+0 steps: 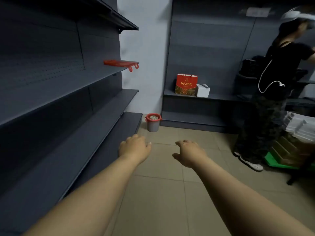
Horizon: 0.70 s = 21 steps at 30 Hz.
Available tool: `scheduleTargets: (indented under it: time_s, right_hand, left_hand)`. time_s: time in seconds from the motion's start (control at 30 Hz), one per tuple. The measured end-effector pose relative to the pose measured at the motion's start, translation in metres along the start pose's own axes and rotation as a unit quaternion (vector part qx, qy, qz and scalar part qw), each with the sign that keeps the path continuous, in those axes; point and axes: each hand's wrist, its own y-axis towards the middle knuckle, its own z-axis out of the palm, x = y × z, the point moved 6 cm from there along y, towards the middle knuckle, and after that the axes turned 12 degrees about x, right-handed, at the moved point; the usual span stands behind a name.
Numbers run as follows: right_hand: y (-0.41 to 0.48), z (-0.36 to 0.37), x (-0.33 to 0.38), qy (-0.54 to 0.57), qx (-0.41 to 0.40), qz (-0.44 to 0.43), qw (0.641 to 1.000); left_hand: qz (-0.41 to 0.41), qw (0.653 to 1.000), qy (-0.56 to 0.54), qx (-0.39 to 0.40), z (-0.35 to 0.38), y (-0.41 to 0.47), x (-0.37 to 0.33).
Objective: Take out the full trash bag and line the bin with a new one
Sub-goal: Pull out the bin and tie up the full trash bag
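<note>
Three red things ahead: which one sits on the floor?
The red-rimmed grey bin, in the corner by the wall. The red gift bag and the red bag roll both rest on shelves.

The bin [153,122] stands on the floor [158,193] in the corner. Left of the bin runs a wall of shelves [64,103]. Right of the bin, on a low shelf [219,97], a gift bag [186,84] touches a box [202,90]. Farther right of the bin stands a person [272,92].
</note>
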Motion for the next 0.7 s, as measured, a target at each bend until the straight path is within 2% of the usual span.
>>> scheduleTargets:
  time_s: [0.17,0.3,0.4,0.7]
  right_hand:
    - [0.078,-0.001,0.001,0.033,0.035,0.046,0.998]
    - [0.13,0.0,-0.011,0.104,0.044,0.072,0.991]
    - [0.163,-0.001,-0.021,0.117,0.061,0.088,0.987]
    - [0.302,-0.03,-0.056,0.133,0.055,0.062,0.988]
  left_hand:
    - [-0.009,0.998,0.057,0.031,-0.001,0.076,0.02]
    - [-0.005,0.997,0.069,0.043,0.002,0.132,0.026]
    - [-0.005,0.996,0.059,0.06,0.009,0.17,0.023]
    - [0.011,0.995,0.082,0.048,0.013,0.308,-0.009]
